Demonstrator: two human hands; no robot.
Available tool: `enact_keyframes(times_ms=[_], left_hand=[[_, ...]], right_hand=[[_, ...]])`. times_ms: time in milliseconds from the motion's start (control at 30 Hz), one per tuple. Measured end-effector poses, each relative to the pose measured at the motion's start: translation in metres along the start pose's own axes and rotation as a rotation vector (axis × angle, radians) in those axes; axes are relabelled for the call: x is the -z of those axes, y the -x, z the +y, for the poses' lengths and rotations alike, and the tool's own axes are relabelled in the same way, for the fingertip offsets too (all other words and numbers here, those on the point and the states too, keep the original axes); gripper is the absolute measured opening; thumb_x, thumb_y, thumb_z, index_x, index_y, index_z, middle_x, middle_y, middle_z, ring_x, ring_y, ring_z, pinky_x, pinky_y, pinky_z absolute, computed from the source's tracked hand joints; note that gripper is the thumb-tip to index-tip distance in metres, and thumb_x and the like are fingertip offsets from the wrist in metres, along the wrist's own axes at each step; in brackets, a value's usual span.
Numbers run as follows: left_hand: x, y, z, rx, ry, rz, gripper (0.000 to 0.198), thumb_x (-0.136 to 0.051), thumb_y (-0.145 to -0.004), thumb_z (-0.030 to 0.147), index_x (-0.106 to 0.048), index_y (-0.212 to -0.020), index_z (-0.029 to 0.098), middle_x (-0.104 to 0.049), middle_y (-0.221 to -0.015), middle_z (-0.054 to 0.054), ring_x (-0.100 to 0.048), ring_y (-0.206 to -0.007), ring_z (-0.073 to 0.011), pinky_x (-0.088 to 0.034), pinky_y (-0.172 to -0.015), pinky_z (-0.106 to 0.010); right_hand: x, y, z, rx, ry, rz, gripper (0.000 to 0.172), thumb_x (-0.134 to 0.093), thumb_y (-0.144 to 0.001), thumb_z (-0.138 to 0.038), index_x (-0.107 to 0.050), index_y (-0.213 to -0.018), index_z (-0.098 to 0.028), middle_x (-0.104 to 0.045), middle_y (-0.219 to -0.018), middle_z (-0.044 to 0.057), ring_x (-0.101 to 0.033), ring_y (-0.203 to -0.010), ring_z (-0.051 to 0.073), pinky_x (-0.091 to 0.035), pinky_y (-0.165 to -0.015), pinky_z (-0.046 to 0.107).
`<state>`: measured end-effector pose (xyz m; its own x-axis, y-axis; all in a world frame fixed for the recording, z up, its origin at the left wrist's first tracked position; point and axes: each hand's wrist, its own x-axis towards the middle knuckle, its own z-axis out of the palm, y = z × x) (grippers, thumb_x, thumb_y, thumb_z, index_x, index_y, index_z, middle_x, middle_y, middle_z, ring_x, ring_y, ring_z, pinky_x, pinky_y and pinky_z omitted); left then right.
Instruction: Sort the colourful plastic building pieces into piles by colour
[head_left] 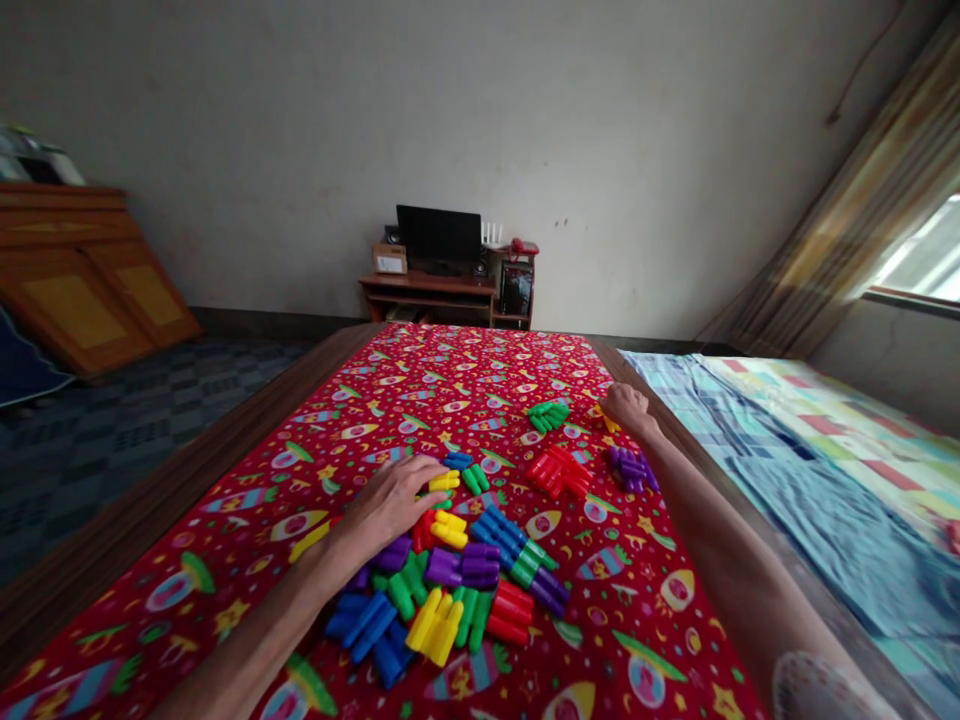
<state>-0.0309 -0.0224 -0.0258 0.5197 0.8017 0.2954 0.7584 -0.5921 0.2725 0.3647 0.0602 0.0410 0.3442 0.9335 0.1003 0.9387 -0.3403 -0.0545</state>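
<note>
My left hand (396,492) reaches over the far left of a pile of plastic toy blocks, its thumb and fingers around a yellow block (444,481). A blue block (457,461) and a green block (475,479) lie just past its fingertips. My right hand (628,404), at the cloth's far right edge, is closed on an orange-yellow block (606,419), mostly hidden by the fingers. Near it are sorted groups: green blocks (548,416), red blocks (559,471) and purple blocks (634,469). In the pile, yellow blocks (436,626), blue blocks (372,627) and purple blocks (463,566) lie mixed.
A red patterned cloth (480,375) covers the table, whose dark wooden edge (247,440) shows. On the right is a bed (795,520). Against the wall stand a desk with a monitor (439,238) and, at left, a wooden cabinet (90,280).
</note>
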Motion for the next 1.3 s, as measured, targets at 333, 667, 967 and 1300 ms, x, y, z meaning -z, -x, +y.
enact_keyframes(times_ms=[333,667,967,1300], left_hand=[[0.007,-0.004,0.017,0.104,-0.002,-0.021,0.030,-0.050,-0.088,0.031,-0.068,-0.110,0.020,-0.075,-0.106,-0.010,-0.069,-0.099,-0.0297,-0.048,-0.092,-0.044],[0.018,-0.008,0.020,0.273,0.485,0.175,0.048,-0.047,-0.084,0.064,-0.064,-0.095,0.021,-0.076,-0.081,-0.005,-0.073,-0.081,-0.0247,-0.057,-0.071,-0.031],[0.003,-0.004,-0.005,0.055,0.118,0.148,0.032,-0.045,-0.088,0.040,-0.068,-0.099,0.020,-0.071,-0.108,-0.010,-0.066,-0.103,-0.0250,-0.051,-0.096,-0.039],[0.022,0.002,0.001,0.005,0.052,-0.008,0.020,-0.056,-0.085,0.030,-0.070,-0.095,0.020,-0.067,-0.103,-0.008,-0.062,-0.101,-0.0228,-0.050,-0.094,-0.036]], right_hand=[[0.029,0.073,-0.048,0.556,-0.335,0.139,0.031,-0.045,-0.093,-0.023,-0.073,-0.092,-0.010,-0.072,-0.079,0.010,-0.063,-0.070,0.016,-0.041,-0.066,0.024],[-0.004,0.157,-0.143,1.104,-0.672,-0.036,0.024,-0.056,-0.091,-0.019,-0.069,-0.111,-0.016,-0.074,-0.088,0.009,-0.066,-0.072,0.015,-0.041,-0.062,0.021],[0.001,0.046,-0.033,0.216,-0.752,0.271,0.038,-0.046,-0.085,-0.022,-0.074,-0.108,-0.011,-0.075,-0.088,0.008,-0.068,-0.078,0.020,-0.048,-0.070,0.026],[-0.030,0.020,0.047,-0.273,-0.434,0.321,0.044,-0.043,-0.086,-0.027,-0.071,-0.119,-0.015,-0.072,-0.111,0.017,-0.065,-0.100,0.028,-0.047,-0.086,0.036]])
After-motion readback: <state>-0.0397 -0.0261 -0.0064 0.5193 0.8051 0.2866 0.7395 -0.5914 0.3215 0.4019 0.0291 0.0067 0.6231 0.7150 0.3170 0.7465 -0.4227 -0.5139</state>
